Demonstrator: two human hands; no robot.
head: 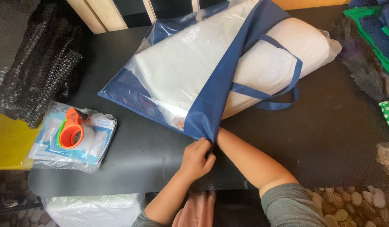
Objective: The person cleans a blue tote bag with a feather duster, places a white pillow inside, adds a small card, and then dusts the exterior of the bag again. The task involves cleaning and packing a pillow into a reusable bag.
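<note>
Closest to the camera, the person's left hand (196, 159) is curled shut, pinching the near corner of the navy-and-clear storage bag (211, 96). The right hand is hidden under that same corner, so its grip cannot be told; only the right forearm (249, 162) shows. The bag, holding a white pillow (190, 69), lies across the middle of the black table (328, 138). A hard tug at this one corner could likely tear the thin clear panel, or slide the bag toward the orange tape dispenser (72, 129) resting on plastic-wrapped packets (98, 138) to the left.
</note>
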